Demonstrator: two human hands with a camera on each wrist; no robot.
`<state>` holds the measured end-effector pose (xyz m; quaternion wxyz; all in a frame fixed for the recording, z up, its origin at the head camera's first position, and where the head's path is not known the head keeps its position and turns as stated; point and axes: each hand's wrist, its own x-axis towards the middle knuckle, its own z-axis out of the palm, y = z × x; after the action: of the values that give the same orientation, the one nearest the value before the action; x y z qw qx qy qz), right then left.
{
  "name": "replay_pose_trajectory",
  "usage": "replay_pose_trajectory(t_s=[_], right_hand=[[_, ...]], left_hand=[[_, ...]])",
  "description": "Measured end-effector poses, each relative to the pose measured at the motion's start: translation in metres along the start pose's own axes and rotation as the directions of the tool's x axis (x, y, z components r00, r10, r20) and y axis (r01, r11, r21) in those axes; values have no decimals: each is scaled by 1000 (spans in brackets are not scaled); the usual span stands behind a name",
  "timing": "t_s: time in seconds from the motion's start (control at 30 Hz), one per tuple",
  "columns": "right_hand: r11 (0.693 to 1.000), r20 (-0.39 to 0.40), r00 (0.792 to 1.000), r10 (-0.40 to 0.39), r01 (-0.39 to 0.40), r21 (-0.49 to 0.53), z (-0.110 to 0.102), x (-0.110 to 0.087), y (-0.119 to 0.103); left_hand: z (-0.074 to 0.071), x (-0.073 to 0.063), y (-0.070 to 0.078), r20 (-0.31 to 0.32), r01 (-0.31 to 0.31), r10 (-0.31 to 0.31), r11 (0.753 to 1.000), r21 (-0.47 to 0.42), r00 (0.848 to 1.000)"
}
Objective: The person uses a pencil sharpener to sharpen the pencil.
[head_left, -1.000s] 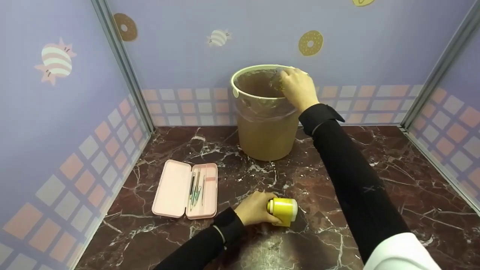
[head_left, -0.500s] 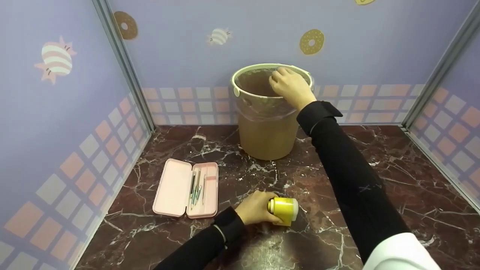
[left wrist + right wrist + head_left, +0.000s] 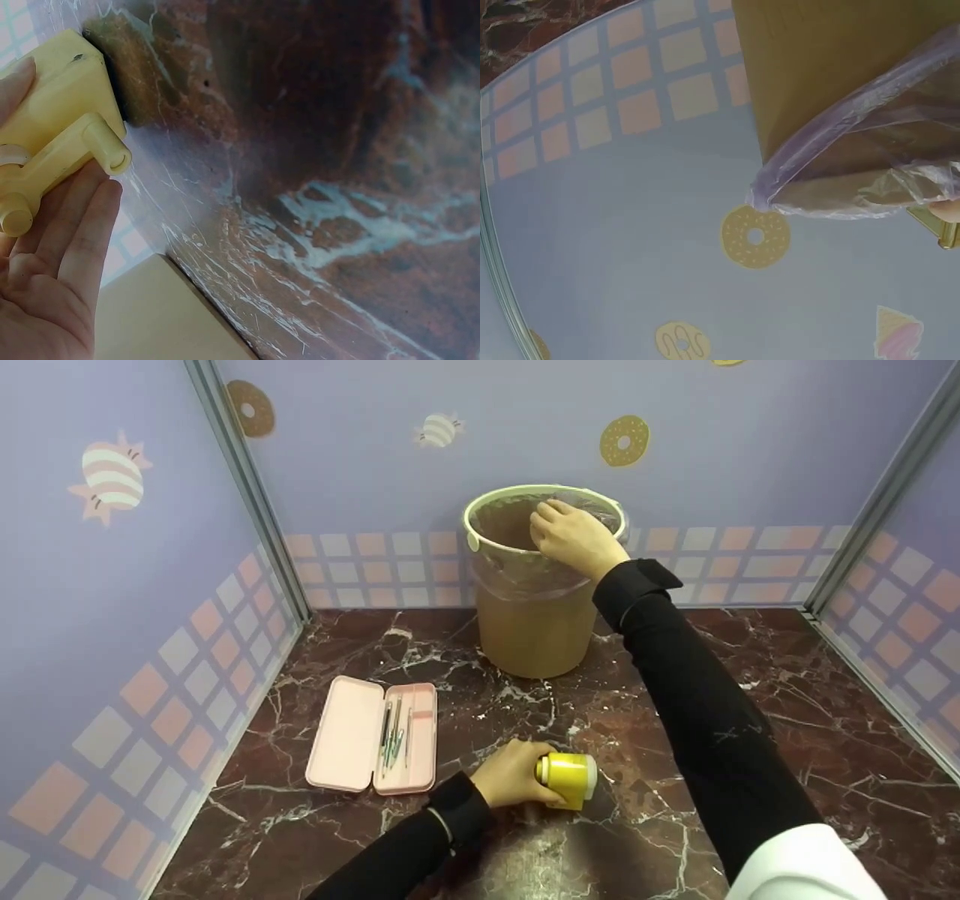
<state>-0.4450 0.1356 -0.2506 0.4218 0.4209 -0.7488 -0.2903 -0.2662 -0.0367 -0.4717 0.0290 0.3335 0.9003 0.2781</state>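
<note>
My left hand (image 3: 514,775) grips a yellow hand-crank pencil sharpener (image 3: 568,778) near the table's front. In the left wrist view, the sharpener's crank handle (image 3: 71,154) points toward the camera, close to the straight fingers (image 3: 82,240). My right hand (image 3: 574,534), its fingers curled, is over the mouth of a trash bin (image 3: 532,634) at the back. At the right edge of the right wrist view, a see-through yellowish tray-like piece (image 3: 935,227) shows at a fingertip, mostly cut off. The head view hides it behind the hand.
An open pink pencil case (image 3: 345,735) lies on the left of the dark marble table (image 3: 247,825), with several pencils (image 3: 391,739) in it. A clear plastic liner (image 3: 817,142) hangs over the bin's rim. Printed panels (image 3: 360,472) stand behind and at both sides.
My right hand has moved left from the bin's right rim over its opening, and the see-through piece has gone out of sight behind it. My left hand and the pencil sharpener stay in place.
</note>
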Motion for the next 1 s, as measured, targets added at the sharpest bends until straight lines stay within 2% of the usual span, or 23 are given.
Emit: replay_pose_trajectory(t_s=[0.13, 0.33, 0.5, 0.83, 0.93, 1.0], right_hand=[[998, -21, 999, -39, 38, -46, 0, 1, 0], [995, -5, 997, -71, 71, -74, -1, 2, -1], [996, -10, 998, -62, 61, -64, -1, 3, -2], [994, 12, 994, 105, -105, 20, -4, -3, -2], [975, 29, 979, 201, -203, 92, -4, -6, -1], [948, 54, 959, 278, -283, 147, -5, -9, -1]], left_hand=[[0, 0, 0, 0, 5, -5, 1000, 4, 1000], [-1, 0, 0, -4, 12, -12, 1000, 4, 1000], [0, 0, 0, -1, 15, -15, 1000, -5, 1000], [0, 0, 1, -3, 16, -16, 1000, -2, 1000], [1, 0, 2, -7, 23, -23, 1000, 0, 1000], [1, 0, 2, -8, 24, -24, 1000, 3, 1000]])
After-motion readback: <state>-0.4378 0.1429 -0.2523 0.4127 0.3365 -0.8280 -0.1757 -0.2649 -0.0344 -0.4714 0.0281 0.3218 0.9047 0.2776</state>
